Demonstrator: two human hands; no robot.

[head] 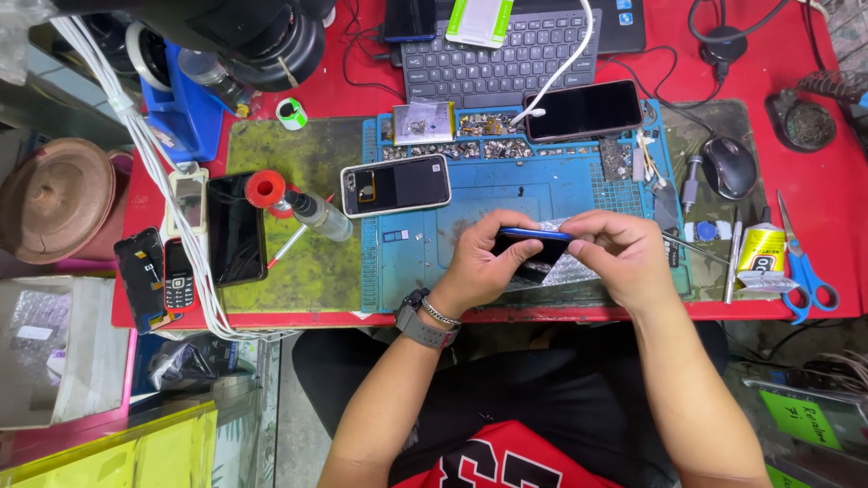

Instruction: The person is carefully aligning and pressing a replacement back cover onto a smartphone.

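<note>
Now, grip: I am pinching a blue-edged phone between both hands, edge-on, just over the blue mat.
Left hand: fingers curling under, thumb pressing the rim, wrist bending inward.
Right hand: fingertips clamping the far end.
Care: I judge that even pressure is keeping it from twisting.
Beyond the grip: another phone lying flat.

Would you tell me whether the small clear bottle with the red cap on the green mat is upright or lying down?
Lying down: the small clear bottle with the red cap rests on its side on the green mat, its cap pointing left.
</note>
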